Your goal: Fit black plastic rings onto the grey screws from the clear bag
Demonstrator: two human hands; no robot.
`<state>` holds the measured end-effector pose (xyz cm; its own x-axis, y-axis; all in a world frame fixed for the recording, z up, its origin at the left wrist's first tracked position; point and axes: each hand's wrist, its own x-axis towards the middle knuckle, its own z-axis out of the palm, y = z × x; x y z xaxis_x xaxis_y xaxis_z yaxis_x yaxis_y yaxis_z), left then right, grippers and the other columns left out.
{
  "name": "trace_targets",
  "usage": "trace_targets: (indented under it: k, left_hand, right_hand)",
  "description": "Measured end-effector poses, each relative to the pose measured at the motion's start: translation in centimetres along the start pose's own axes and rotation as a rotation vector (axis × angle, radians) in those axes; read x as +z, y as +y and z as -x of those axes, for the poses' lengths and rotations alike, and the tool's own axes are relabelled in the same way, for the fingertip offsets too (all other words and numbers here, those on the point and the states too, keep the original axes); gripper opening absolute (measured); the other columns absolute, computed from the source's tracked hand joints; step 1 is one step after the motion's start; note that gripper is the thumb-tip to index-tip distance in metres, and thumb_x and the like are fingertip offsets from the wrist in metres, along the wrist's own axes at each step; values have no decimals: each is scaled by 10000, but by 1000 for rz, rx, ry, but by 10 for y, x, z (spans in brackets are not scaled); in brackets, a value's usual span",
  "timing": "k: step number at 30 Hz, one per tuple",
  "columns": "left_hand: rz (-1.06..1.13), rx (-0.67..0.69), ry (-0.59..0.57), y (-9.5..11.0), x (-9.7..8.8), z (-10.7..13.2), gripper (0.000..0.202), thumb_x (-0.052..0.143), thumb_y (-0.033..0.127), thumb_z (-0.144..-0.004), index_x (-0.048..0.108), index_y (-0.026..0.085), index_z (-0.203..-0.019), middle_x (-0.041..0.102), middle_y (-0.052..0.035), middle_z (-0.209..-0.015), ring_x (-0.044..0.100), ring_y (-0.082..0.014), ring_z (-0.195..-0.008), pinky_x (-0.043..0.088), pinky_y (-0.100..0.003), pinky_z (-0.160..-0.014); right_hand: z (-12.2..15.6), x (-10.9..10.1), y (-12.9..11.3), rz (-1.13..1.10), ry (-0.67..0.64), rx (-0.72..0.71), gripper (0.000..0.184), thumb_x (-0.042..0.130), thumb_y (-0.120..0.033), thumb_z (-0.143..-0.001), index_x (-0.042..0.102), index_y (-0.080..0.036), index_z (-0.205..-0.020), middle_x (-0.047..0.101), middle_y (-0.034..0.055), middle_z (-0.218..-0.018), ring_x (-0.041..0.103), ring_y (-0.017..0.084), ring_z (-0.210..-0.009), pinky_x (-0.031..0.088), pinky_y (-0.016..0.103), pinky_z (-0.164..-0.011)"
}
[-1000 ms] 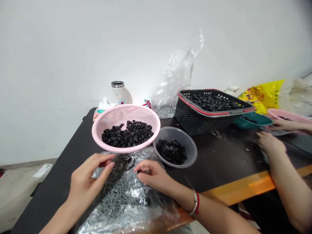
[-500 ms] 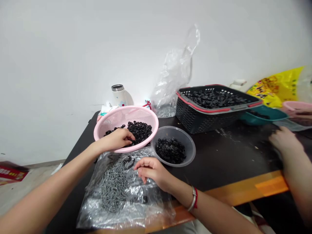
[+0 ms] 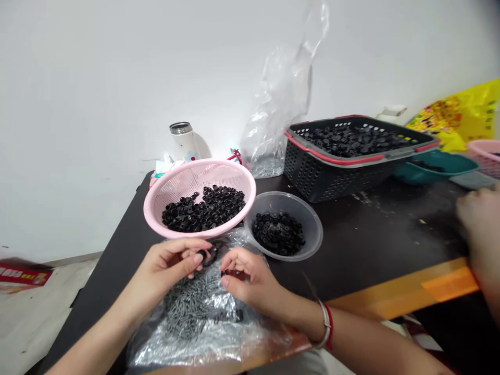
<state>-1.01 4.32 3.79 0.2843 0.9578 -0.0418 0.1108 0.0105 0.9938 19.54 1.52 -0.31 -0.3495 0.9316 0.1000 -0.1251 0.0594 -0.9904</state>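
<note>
My left hand pinches a small round black part between thumb and fingers, above the clear plastic bag. Just to its right, my right hand has thumb and forefinger closed around a small dark piece, too small to name. Beneath both hands, a pile of grey screws lies on the clear plastic bag. Behind my left hand stands a pink colander with many black round parts. A clear plastic bowl holding small black pieces is beyond my right hand.
A dark basket full of black discs stands at the back right, beside a teal bowl. Another person's hand rests at the right. A white bottle and an upright plastic bag stand near the wall.
My left hand has come out of the colander toward my right hand, now with a round black part. My right hand's fingers have closed in. The view has shifted slightly.
</note>
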Motion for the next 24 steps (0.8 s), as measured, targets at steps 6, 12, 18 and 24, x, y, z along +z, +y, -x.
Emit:
trace_targets:
  k: [6,12,18,24]
  left_hand:
    - [468,-384,-10,-27,8,11,358,857,270,-684,778,198,-1025,766,-67,-907,700,-112,-774,578,-150,-723]
    - [571,-474,-36,-36,13,15,340,876,257,-657,787,176,-975,769,-59,-777,715,-110,-719,583,-146,-700]
    - [555,-428,-75,-41,16,18,251,863,270,-676,789,206,-907,759,-30,-758,686,-88,-675,549,-138,-652]
    - [479,-450,-75,-45,15,18,263,856,283,-681,776,207,-920,742,-30,-772,666,-106,-688,539,-178,-655]
  right_hand:
    - [1,-1,3,-27,11,-74,142,669,-283,-822,610,-175,-893,551,-17,-736,490,92,-656,407,217,-610]
    - [1,-1,1,170,2,-127,94,662,-225,-866,639,-179,-945,589,-14,-732,519,92,-637,432,208,-592]
    - [3,-1,2,351,-15,-187,80,631,-199,-887,641,-177,-963,606,-10,-717,538,97,-616,446,211,-578]
    - [4,-4,1,377,-45,-160,89,618,-227,-902,641,-180,-973,628,2,-754,562,105,-642,465,218,-601]
